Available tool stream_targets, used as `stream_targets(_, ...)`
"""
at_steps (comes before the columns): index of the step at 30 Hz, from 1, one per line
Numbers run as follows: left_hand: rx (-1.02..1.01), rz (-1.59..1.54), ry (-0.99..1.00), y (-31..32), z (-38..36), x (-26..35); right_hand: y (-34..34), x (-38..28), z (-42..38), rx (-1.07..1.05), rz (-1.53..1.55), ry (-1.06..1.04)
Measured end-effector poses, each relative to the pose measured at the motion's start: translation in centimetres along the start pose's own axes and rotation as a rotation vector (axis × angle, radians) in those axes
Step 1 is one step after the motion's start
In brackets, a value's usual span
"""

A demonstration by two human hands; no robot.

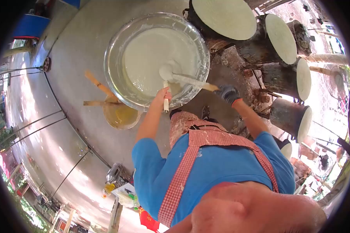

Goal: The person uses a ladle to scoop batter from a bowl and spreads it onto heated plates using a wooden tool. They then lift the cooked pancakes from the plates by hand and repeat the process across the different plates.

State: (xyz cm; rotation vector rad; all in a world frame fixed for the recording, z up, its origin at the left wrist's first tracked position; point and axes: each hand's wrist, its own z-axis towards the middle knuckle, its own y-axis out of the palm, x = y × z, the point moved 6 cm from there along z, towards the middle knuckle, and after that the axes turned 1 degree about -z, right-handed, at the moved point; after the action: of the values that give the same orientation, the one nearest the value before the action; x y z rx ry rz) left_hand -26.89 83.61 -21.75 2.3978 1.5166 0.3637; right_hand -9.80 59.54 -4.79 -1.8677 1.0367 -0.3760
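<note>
A wide metal basin (109,70) holds a thick white liquid (144,58). My right hand (228,94), in a dark glove, is closed round the wooden end of a long-handled ladle (190,80). The ladle's bowl, coated white, is over the liquid near the basin's middle. At the basin's near rim, my bare left hand (164,96) grips a short pale stick (166,105). The stick's upper end reaches close to the ladle's handle.
Several large dark pots with pale round tops, such as this one (280,39), stand along the right side. Left of the basin is a smaller bowl of yellowish liquid (122,117) with wooden handles (97,83) across it. A bottle (112,174) stands at lower left.
</note>
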Motion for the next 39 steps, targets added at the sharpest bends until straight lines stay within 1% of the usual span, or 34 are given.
stream_targets(2, -0.198, -0.4, -0.393, 3.9, -4.5, -1.3, -0.3, -0.3, -3.5, 0.073, 0.051, 0.032)
stream_targets(4, -0.367, -0.423, -0.268, 7.7, -11.4, 0.6, -1.3, -0.3, -5.6, 0.15, 0.112, 0.062)
stream_targets(6, -0.507, -0.369, -0.313, 11.1, -18.9, 2.3, -3.7, -1.9, -8.8, 0.297, 0.215, 0.06)
stream_targets(8, -0.56, -0.145, 0.058, 14.7, -27.4, 4.2, -6.9, -3.1, -9.9, 0.452, 0.216, 0.015)
stream_targets(10, -0.535, 0.028, 0.341, 17.6, -35.3, 5.5, -11.6, -4.4, -11.0, 0.812, 0.345, -0.137)
stream_targets(11, -0.548, 0.079, 0.372, 18.7, -38.3, 5.9, -14.1, -4.5, -10.9, 0.868, 0.367, -0.135)
stream_targets(13, -0.598, 0.321, 0.616, 20.4, -43.9, 7.5, -20.1, -4.9, -12.8, 1.276, 0.277, -0.263)
stream_targets(14, -0.612, 0.368, 0.638, 21.0, -46.0, 7.8, -22.0, -4.6, -13.2, 1.327, 0.291, -0.249)
stream_targets(16, -0.488, 0.63, 1.017, 22.0, -50.9, 10.0, -24.9, -3.8, -12.6, 1.228, 0.531, -0.266)
stream_targets(17, -0.505, 0.673, 1.041, 22.2, -51.7, 10.6, -25.3, -4.1, -12.8, 1.278, 0.545, -0.257)
stream_targets(19, -0.466, 0.796, 1.305, 21.9, -51.0, 13.1, -24.5, -4.9, -12.2, 1.211, 0.578, -0.277)
stream_targets(20, -0.432, 0.763, 1.187, 21.1, -48.0, 14.1, -20.7, -4.6, -8.6, 1.048, 0.932, -0.37)
stream_targets(21, -0.388, 0.73, 1.054, 19.8, -44.0, 14.8, -16.8, -4.2, -5.2, 0.896, 1.292, -0.415)
stream_targets(22, -0.479, 0.628, 0.766, 18.4, -39.2, 14.5, -12.6, -4.5, -4.1, 0.664, 1.37, -0.21)
stream_targets(23, -0.54, 0.525, 0.47, 17.6, -35.7, 13.2, -10.1, -3.8, -4.7, 0.681, 1.403, -0.167)
stream_targets(24, -0.517, 0.574, 0.423, 17.6, -34.7, 12.1, -6.6, -3.8, -5.6, 0.652, 1.293, -0.111)
stream_targets(25, -0.471, 0.34, 0.144, 17.8, -33.6, 10.3, -3.8, -3.9, -6.8, 0.621, 1.186, -0.053)
stream_targets(26, -0.409, 0.106, -0.124, 18.6, -32.8, 8.3, -2.1, -3.0, -8.9, 0.648, 1.223, 0.003)
stream_targets(27, -0.385, 0.172, -0.165, 19.4, -33.0, 7.2, -1.1, -2.2, -11.5, 0.625, 1.145, 0.065)
stream_targets(28, -0.526, 0.332, -0.153, 21.1, -34.0, 6.0, -0.8, -1.0, -14.2, 0.618, 1.06, 0.135)
stream_targets(29, -0.681, 0.489, -0.16, 22.8, -34.8, 4.4, -0.8, 0.0, -17.2, 0.677, 1.091, 0.217)
stream_targets(31, -0.846, 0.795, 0.054, 25.5, -33.9, 1.6, -1.5, 0.4, -24.0, 0.931, 1.253, 0.228)
stream_targets(32, -0.952, 0.846, -0.02, 27.2, -33.6, -1.4, -0.5, 0.8, -26.0, 1.01, 1.258, 0.251)
stream_targets(33, -1.054, 0.896, -0.118, 28.7, -33.2, -5.0, 1.3, 1.4, -27.5, 1.094, 1.26, 0.291)
stream_targets(34, -1.026, 0.84, -0.333, 29.9, -32.1, -8.5, 3.5, 2.0, -29.3, 1.08, 1.163, 0.451)
stream_targets(35, -0.967, 0.786, -0.545, 30.5, -31.1, -12.3, 7.9, 2.6, -29.9, 1.071, 1.369, 0.516)
stream_targets(36, -0.875, 0.763, -0.68, 30.6, -30.0, -15.9, 12.4, 2.2, -31.7, 1.079, 1.579, 0.562)
stream_targets(37, -0.76, 0.745, -0.796, 30.5, -28.8, -19.5, 14.7, 0.2, -35.8, 1.094, 1.455, 0.719)
stream_targets(38, -0.731, 0.825, -0.911, 30.1, -26.5, -23.6, 16.6, -2.0, -39.4, 1.071, 1.339, 0.863)
stream_targets(39, -0.627, 0.839, -1.13, 28.7, -23.3, -28.0, 20.9, -3.7, -42.4, 1.035, 1.203, 1.076)
